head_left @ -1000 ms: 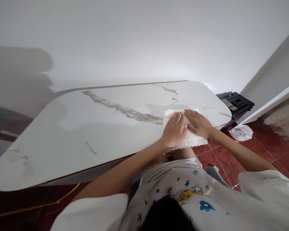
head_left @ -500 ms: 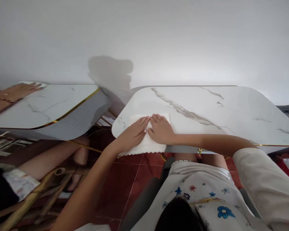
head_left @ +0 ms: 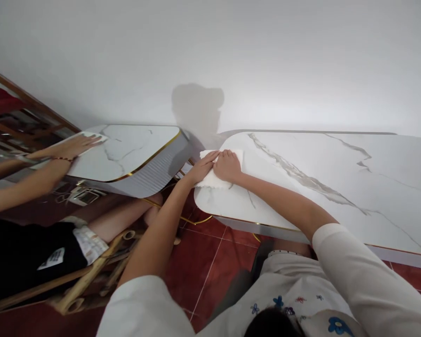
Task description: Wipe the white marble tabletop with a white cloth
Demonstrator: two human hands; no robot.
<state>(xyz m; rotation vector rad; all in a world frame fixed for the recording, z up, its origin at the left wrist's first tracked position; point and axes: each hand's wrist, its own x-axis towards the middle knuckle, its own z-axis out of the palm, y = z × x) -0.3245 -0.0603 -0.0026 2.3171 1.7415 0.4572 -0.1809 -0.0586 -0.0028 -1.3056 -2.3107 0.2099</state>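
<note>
While left hand (head_left: 202, 168) and right hand (head_left: 228, 166) press one cloth (head_left: 212, 181), grip spread flat, two marble tables (head_left: 337, 178) (head_left: 126, 150)

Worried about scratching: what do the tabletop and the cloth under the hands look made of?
Tabletop: glossy white marble or marble-look slab, grey veining, gold trim; real stone cannot be confirmed. Cloth: soft matte white fabric, possibly paper towel, with a scalloped edge.

Second gold-edged marble table (head_left: 126, 150) at left, another person's hand (head_left: 68, 147) resting on it; bamboo chair frame (head_left: 91, 276) below, red tile floor (head_left: 210, 262), white wall (head_left: 266, 56) behind.
</note>
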